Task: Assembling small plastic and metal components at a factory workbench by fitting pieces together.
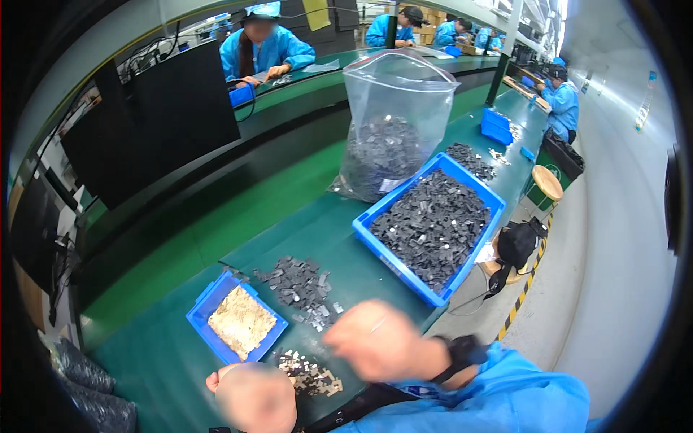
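Observation:
My right hand (pixel 379 340), blurred by motion, is above the green table between a loose heap of small dark grey flat pieces (pixel 297 283) and a small pile of cream and black pieces (pixel 312 374). Its fingers curl together toward the left; what they hold, if anything, is too smeared to make out. Lower left, my left hand (pixel 258 398) is also blurred, beside that cream and black pile, and its fingers are mostly hidden. Just beyond it, a small blue tray (pixel 203 315) contains many cream-coloured pieces (pixel 242 322).
A large blue bin (pixel 395 268) full of dark pieces stands to the right, with a clear zip bag (pixel 397 97) of similar pieces behind it. Farther along are another blue bin (pixel 497 128) and a wooden stool (pixel 547 182). Co-workers in blue sit across and beyond.

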Action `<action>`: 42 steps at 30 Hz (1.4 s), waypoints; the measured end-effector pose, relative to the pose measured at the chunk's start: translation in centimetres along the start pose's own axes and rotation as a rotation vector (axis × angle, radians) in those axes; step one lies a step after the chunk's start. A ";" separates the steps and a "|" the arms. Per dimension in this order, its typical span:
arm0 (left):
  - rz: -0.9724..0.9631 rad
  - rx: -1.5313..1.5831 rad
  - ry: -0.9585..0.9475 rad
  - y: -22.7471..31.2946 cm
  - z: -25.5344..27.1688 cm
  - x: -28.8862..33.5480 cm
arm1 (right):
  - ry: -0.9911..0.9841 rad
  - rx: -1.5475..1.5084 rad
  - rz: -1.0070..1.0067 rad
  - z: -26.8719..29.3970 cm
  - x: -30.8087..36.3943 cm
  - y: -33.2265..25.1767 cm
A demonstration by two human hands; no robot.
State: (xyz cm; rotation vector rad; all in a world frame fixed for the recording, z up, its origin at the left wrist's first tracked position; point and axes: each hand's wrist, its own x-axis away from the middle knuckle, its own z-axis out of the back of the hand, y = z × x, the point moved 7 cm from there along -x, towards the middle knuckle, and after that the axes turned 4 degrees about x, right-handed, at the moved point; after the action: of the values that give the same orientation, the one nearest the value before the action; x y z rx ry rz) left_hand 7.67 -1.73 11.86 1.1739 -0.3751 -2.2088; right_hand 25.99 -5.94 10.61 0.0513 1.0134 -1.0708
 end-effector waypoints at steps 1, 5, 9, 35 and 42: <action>-0.003 -0.029 0.007 -0.3 0.6 0.3 | 0.136 0.134 0.008 1.8 0.7 1.9; 0.107 0.084 0.178 -4.7 1.2 1.3 | 0.259 0.719 -0.337 9.8 2.3 8.1; 0.126 0.053 0.265 -6.2 2.8 1.7 | 0.315 0.489 -0.254 7.7 2.2 6.3; 0.171 0.125 0.066 -5.4 -0.5 -0.8 | 0.003 -1.135 -0.856 -9.7 -0.8 2.1; 0.108 0.052 0.141 -7.1 0.9 0.0 | -0.029 -1.185 -0.899 -11.8 -0.8 1.9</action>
State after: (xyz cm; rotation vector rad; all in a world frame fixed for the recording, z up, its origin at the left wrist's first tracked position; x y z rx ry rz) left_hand 4.24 3.76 8.84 1.2982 -0.4287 -2.0213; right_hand 19.51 1.35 3.59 -1.4860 1.5519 -1.0628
